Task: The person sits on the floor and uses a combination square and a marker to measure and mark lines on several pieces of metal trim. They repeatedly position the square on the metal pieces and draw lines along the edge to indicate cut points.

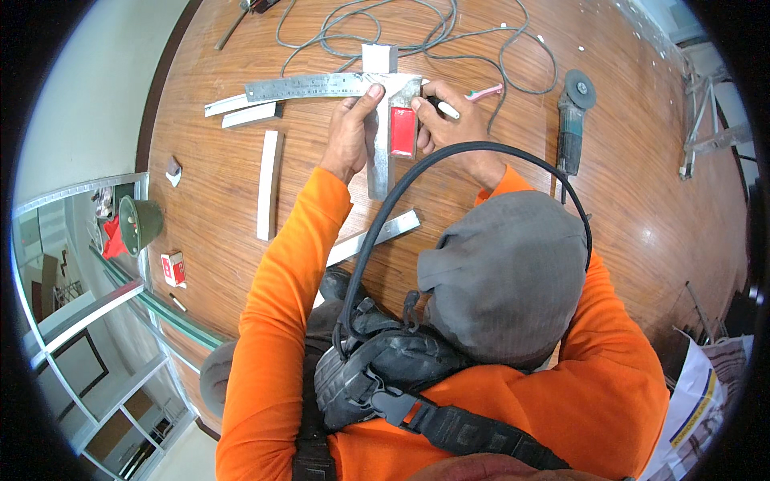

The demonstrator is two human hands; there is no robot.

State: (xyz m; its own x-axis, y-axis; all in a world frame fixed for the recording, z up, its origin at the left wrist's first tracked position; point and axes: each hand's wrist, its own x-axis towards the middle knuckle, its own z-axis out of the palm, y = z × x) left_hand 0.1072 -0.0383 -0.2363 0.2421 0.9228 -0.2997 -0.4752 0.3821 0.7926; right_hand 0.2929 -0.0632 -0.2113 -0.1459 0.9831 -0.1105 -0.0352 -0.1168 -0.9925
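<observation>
A steel try square with a graduated blade and a red-faced handle lies across an upright-pointing metal channel. My left hand is closed around the channel, its thumb on top beside the square's blade. My right hand is at the square's corner, closed on a white marker pen with a dark end. The pen's tip is hidden by the fingers. Beyond the square, a short pale block-like end shows in line with the channel.
Cut metal channel pieces lie on the wood-grain floor, another close to my body. An angle grinder lies at the right, a looped cable at the far side. A green bucket and red-white box stand left.
</observation>
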